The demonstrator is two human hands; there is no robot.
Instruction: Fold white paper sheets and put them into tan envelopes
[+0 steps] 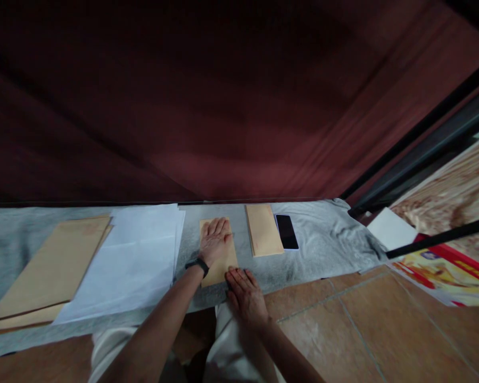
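Note:
A small tan envelope (219, 263) lies lengthwise in front of me on a grey cloth. My left hand (214, 239) rests flat over its upper part, fingers stretched out, a dark band on the wrist. At the envelope's lower right corner, my right hand (245, 292) lies with fingers extended, its fingertips touching the paper. Just to the right is a stack of similar tan envelopes (265, 230). On the left are large white sheets (133, 260), and beyond them large brown envelopes (54, 266).
A phone (287, 232) with a dark screen lies beside the envelope stack. The grey cloth (323, 234) covers a long narrow surface, against a dark red fabric wall (223, 133). Black bars, a white panel (391, 229) and a red and yellow box (451, 271) stand at right, above tiled floor (343, 330).

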